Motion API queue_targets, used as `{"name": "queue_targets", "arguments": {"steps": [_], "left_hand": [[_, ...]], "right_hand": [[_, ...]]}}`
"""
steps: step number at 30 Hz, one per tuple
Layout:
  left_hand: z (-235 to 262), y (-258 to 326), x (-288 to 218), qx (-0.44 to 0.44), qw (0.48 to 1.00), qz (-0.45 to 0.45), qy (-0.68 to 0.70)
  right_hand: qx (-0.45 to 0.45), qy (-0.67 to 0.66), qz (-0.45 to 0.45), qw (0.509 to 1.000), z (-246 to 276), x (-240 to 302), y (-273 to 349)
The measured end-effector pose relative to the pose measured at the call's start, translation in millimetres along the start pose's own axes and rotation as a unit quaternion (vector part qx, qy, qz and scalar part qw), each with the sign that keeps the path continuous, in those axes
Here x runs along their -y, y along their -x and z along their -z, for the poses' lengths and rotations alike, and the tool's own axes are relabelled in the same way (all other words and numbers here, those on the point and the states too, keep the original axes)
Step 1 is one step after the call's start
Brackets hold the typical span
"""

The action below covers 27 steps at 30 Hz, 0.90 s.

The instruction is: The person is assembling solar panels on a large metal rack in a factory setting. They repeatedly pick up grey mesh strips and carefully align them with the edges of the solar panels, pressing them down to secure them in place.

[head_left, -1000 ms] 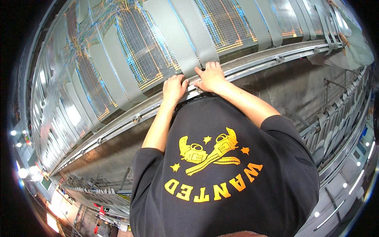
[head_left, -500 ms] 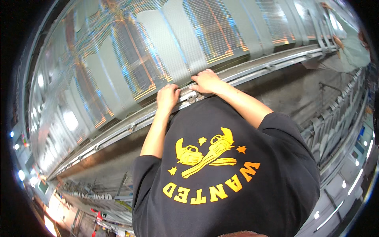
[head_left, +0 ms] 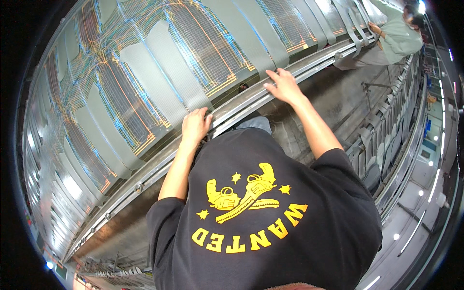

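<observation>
A long sheet of fine mesh (head_left: pixel 203 43), patterned with orange, blue and yellow lines, slopes down toward me to a metal rail (head_left: pixel 246 104). Wide grey strips run down it to the rail. My left hand (head_left: pixel 195 126) has its fingers bent over the lower end of one grey strip (head_left: pixel 166 72); the fingertips are partly hidden there. Farther right, my right hand (head_left: pixel 285 88) is open, fingers apart and nothing in them. It is by the rail, close to the lower end of another grey strip (head_left: pixel 251 31).
At the far right a co-worker in a light green top (head_left: pixel 401 36) reaches to the same rail. Below the rail lies a dark, stained metal surface (head_left: pixel 309 121). Grey strips also hang on a second rack (head_left: pixel 386 116) at the right.
The hands, close together before, are now wide apart. My right hand has moved right along the rail with its fingers spread; my left is still at the same strip. The view has shifted.
</observation>
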<state>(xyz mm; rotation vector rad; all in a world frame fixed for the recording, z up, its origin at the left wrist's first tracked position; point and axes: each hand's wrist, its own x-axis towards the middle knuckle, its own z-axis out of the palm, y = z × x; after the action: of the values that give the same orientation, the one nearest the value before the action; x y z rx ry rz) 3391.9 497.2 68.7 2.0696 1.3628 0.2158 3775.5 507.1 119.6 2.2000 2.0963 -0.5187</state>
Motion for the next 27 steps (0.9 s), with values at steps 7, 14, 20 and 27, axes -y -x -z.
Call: {"name": "queue_targets", "arguments": {"steps": [7, 14, 20, 27], "left_hand": [[-52.2, -99.3, -102.1, 0.023, 0.999, -0.022, -0.004], [-98.2, -148.9, -183.9, 0.065, 0.996, 0.051, -0.045], [-101.2, -156.9, -203.4, 0.036, 0.994, 0.092, -0.05], [-101.7, -164.7, -202.1, 0.012, 0.991, 0.122, -0.05]], "right_hand": [[0.133, 0.107, 0.063, 0.983, 9.1, -58.0, -43.4], [0.232, 0.109, 0.115, 0.96, 13.3, -57.7, -64.0], [0.297, 0.136, 0.129, 0.936, 5.9, -71.6, -88.0], [0.289, 0.051, 0.186, 0.938, 14.6, -93.3, -95.1]]}}
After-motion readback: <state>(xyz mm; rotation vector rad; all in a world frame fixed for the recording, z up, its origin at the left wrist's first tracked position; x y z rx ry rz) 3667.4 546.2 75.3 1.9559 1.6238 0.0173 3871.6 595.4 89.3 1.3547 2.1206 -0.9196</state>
